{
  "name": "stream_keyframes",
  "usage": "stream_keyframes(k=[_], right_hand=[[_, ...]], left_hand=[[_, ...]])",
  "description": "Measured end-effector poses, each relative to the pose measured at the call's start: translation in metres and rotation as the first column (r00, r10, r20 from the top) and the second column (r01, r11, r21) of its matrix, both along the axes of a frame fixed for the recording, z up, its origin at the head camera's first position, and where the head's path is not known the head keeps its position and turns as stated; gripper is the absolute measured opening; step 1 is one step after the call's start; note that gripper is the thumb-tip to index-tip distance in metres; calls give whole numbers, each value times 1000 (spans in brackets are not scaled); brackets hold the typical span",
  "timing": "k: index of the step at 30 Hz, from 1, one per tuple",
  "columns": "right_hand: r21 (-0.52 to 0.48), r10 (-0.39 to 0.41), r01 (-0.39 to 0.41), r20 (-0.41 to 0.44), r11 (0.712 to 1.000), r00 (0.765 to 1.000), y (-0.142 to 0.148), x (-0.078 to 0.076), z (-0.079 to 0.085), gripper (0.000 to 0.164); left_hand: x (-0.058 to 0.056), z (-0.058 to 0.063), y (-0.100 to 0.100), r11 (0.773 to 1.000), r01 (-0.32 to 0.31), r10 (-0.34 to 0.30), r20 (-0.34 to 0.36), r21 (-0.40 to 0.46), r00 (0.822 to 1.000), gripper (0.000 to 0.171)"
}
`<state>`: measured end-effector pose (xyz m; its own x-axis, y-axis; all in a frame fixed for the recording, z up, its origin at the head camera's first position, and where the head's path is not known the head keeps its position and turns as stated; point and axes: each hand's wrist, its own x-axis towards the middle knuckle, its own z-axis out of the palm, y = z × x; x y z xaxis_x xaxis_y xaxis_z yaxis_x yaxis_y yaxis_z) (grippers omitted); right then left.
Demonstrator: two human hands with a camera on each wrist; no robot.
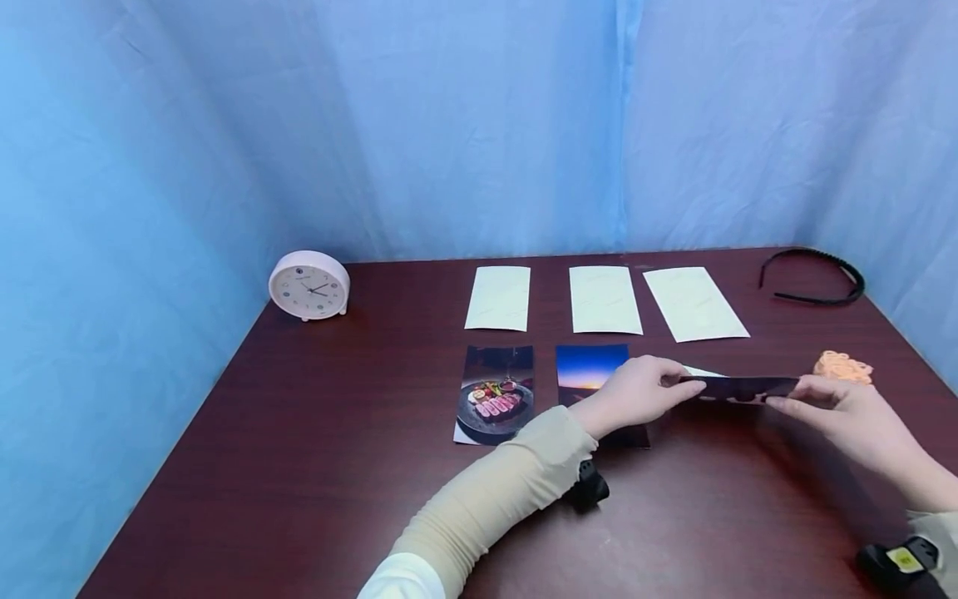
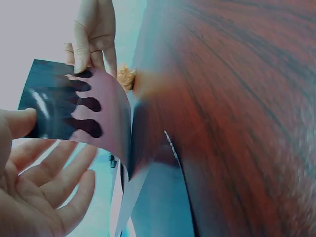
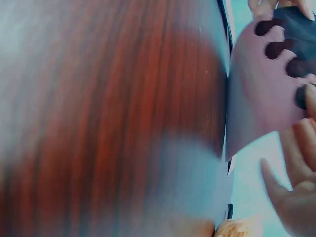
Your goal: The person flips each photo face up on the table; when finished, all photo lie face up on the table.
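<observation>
My left hand [image 1: 636,391] and right hand [image 1: 861,420] pinch opposite ends of a photo print [image 1: 737,389], thumbs on its near face. In the left wrist view the print [image 2: 113,111] bends in a curve, showing dark rounded silhouettes against pink, and its lower edge comes down close to the tabletop. A white corner of paper [image 1: 702,372] peeks out behind it in the head view. Beneath my left forearm lies a sunset photo [image 1: 591,362], partly covered. Left of that is a photo of a plated meal [image 1: 496,395], a white edge showing under its lower corner.
Three white cards [image 1: 604,299] lie in a row farther back on the dark wooden table [image 1: 337,433]. A round white clock [image 1: 309,285] stands back left. A black headband [image 1: 816,276] and an orange lumpy object [image 1: 843,366] are at the right. Blue curtains [image 1: 464,125] enclose the table.
</observation>
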<state>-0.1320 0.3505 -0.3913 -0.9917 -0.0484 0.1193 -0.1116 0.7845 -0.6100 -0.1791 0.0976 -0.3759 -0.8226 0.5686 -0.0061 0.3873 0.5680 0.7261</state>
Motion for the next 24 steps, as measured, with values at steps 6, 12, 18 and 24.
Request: stream_keyframes(k=[6, 12, 18, 24], right_hand=[[-122, -127, 99, -244, 988, 961, -6, -1, 5, 10], [-366, -254, 145, -272, 919, 928, -14, -6, 7, 21], [-571, -282, 129, -188, 811, 941, -23, -9, 10, 22], [-843, -236, -40, -196, 537, 952, 1, -38, -31, 15]], left_hand=[[-4, -2, -3, 932, -161, 115, 155, 326, 981, 21], [-5, -5, -5, 892, -205, 148, 168, 403, 975, 21], [-7, -11, -8, 862, -228, 183, 141, 452, 973, 27], [-10, -14, -8, 836, -263, 213, 156, 482, 965, 31]])
